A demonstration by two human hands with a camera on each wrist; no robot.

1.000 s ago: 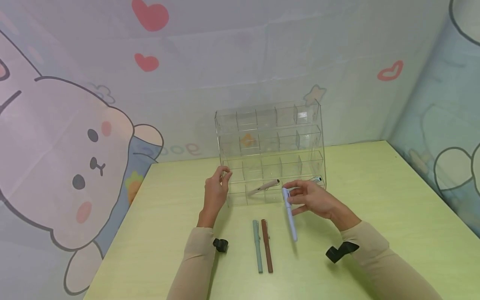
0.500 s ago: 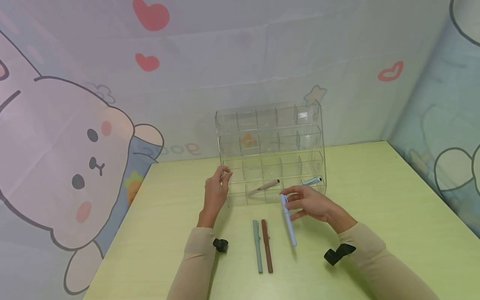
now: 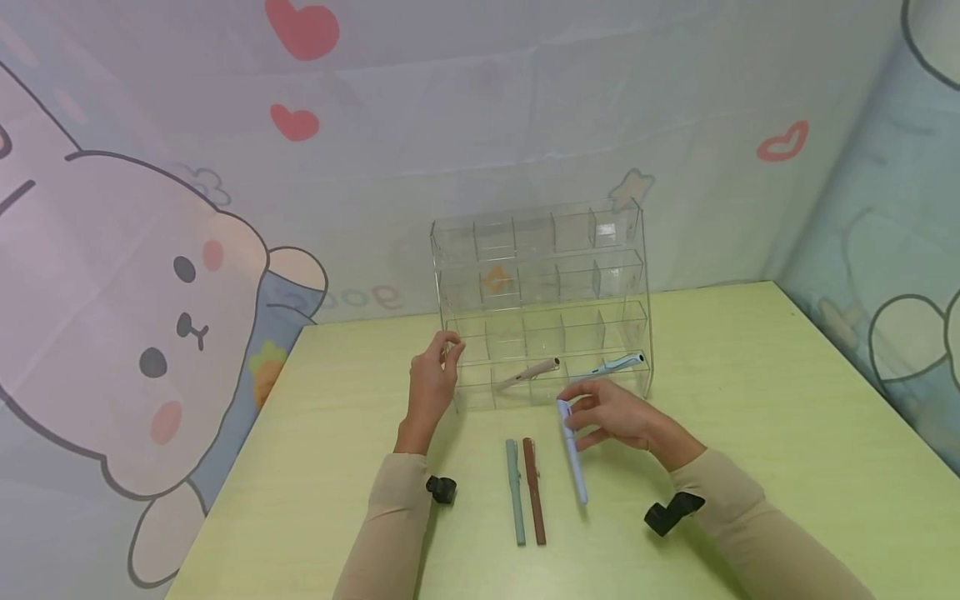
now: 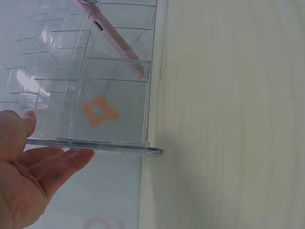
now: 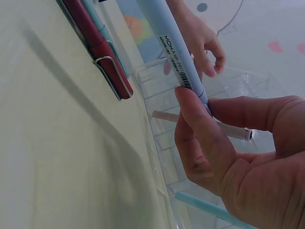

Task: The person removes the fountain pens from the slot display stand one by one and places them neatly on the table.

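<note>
My right hand pinches a lavender pen near its capped end, in front of the clear rack. Printed lettering and a barcode show on that pen's barrel in the right wrist view. At the rack's left side, my left hand grips the side panel, thumb in front and fingers behind. A pink-beige pen and a light blue pen lean in the lowest row. On the table, a green pen and a dark red pen lie side by side.
The rack stands in several tiers of small compartments near the back of the pale yellow table. Behind it hangs a printed cloth with a cartoon rabbit and hearts. Each wrist carries a small black camera.
My right hand has drawn the lavender pen slightly toward me and left, uncovering more of the light blue pen. The left hand stays at the rack's side.
</note>
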